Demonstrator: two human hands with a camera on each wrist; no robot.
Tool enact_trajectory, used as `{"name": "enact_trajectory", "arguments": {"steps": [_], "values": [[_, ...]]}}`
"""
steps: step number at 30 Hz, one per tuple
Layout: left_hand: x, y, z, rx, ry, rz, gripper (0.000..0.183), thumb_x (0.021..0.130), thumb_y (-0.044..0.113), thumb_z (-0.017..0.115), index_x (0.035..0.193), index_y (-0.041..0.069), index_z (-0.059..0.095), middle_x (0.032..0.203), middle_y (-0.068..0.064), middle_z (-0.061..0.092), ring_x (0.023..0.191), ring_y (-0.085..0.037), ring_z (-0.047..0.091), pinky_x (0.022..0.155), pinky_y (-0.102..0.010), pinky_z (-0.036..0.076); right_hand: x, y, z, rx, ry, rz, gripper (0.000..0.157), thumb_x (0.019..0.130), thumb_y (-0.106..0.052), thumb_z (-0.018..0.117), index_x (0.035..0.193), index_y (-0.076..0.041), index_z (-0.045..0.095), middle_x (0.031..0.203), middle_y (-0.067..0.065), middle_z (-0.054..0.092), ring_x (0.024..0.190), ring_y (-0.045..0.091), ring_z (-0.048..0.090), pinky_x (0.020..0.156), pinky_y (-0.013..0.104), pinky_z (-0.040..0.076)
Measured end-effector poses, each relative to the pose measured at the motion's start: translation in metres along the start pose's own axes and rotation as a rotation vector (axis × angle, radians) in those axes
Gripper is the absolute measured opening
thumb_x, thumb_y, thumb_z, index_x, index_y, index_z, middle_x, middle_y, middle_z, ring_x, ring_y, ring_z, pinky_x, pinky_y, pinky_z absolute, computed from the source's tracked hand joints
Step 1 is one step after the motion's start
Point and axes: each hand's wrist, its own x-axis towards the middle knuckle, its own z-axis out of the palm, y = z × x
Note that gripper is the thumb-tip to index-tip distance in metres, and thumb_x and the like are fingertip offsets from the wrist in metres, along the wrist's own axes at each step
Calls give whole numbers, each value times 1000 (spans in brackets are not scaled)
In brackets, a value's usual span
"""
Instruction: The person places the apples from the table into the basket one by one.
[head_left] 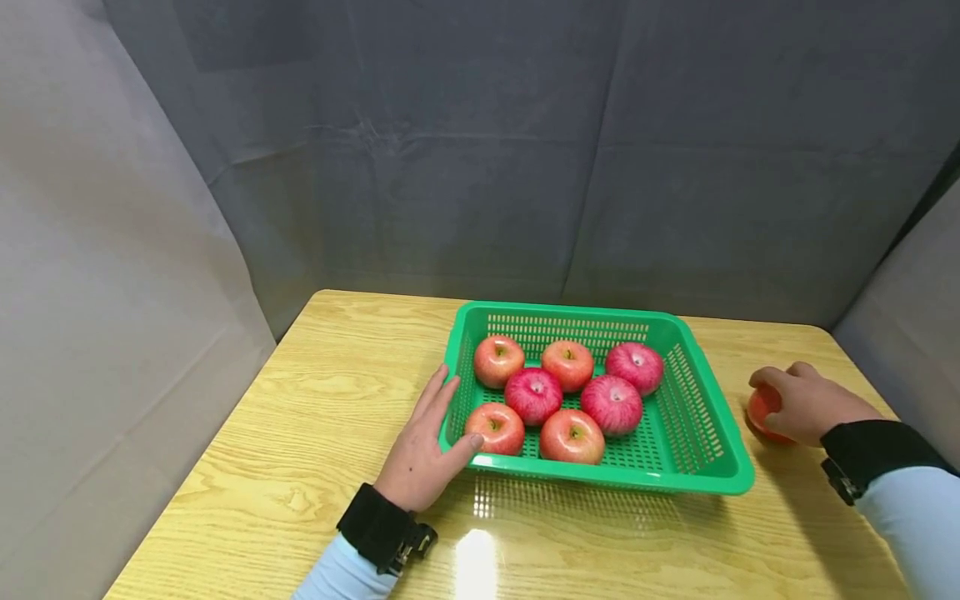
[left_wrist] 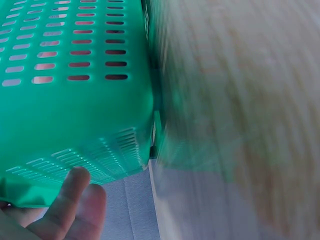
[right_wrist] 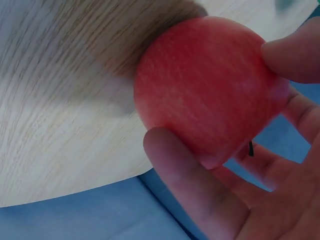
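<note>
A green perforated plastic basket (head_left: 585,477) stands on the wooden table, with several apples inside at its left and middle. Some are orange-red, like the apple (head_left: 572,437) near the front rim; others are deep pink, like the apple (head_left: 612,405) behind it. My left hand (head_left: 420,458) touches the basket's left front corner, fingers fairly straight along its side; in the left wrist view fingertips (left_wrist: 75,182) lie by the slotted wall. Right of the basket, my right hand (head_left: 813,404) grips a red apple (right_wrist: 205,85) between thumb and fingers, at the table's surface.
The wooden table (head_left: 300,442) reaches left and in front of the basket. A dark grey cloth (head_left: 465,167) hangs behind it, and pale cloth panels (head_left: 112,292) flank the sides. The table's right edge lies close to my right hand.
</note>
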Motion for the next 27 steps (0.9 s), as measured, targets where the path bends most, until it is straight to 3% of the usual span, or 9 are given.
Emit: {"name": "enact_trajectory", "arguments": {"steps": [12,20,27], "values": [[0,2,-1,0,10,-4,73,90,43,60,150,21,24,157,6,9,133,-10,21,99,-52,39,5,3,1,-38,28,10,53,76,-29,71,118,-3,52,99,31,47,70,35,49,58,50,49],[0,3,-1,-20,9,2,74,90,41,60,150,14,26,157,4,9,134,-12,21,98,-53,40,4,3,4,-44,34,15,52,76,-31,70,118,-4,54,97,30,48,66,32,49,54,47,48],[0,3,-1,-10,12,-2,75,89,40,62,149,13,26,157,4,10,134,-11,20,96,-52,42,-6,0,2,-23,68,-25,52,75,-31,71,117,-5,54,101,33,46,73,36,51,56,49,48]]}}
